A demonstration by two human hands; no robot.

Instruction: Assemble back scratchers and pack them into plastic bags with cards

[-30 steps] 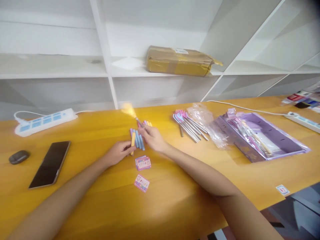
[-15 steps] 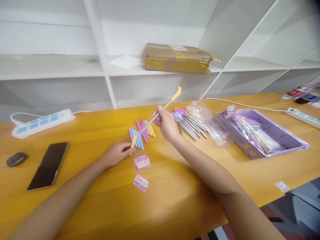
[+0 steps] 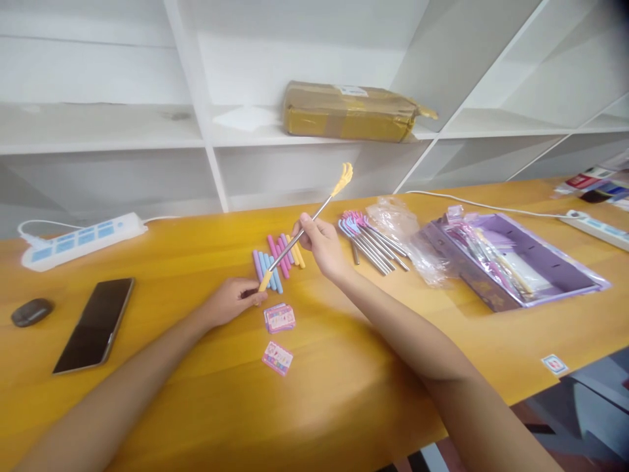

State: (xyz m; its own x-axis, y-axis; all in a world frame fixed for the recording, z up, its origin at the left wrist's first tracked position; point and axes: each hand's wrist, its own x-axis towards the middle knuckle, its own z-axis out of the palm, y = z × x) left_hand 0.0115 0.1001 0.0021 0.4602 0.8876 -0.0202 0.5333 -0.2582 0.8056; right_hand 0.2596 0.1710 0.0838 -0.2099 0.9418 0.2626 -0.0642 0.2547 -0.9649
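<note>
My right hand (image 3: 319, 244) is closed around the metal rod of a back scratcher (image 3: 322, 208), whose yellow claw-shaped head points up and away. Between the fingers of my left hand (image 3: 238, 300) is a yellow handle sleeve (image 3: 265, 280). The rod's lower end meets the top of this sleeve; how far it goes in, I cannot tell. Just beyond lie several handle sleeves (image 3: 284, 260) in purple, blue, pink and yellow. Several more scratcher rods (image 3: 369, 244) with pink and blue heads lie to the right of my right hand. Small printed cards (image 3: 281, 318) sit near my left hand.
A purple box (image 3: 565, 278) holding wrapped items stands at right, beside crumpled clear plastic bags (image 3: 400, 226). A phone (image 3: 94, 326), a dark case (image 3: 32, 313) and a power strip (image 3: 83, 241) lie at left. A taped carton (image 3: 351, 113) rests on the shelf.
The rod's lower end has come down and left onto the yellow sleeve, and the claw head has turned to show its prongs. My right hand has shifted slightly left.
</note>
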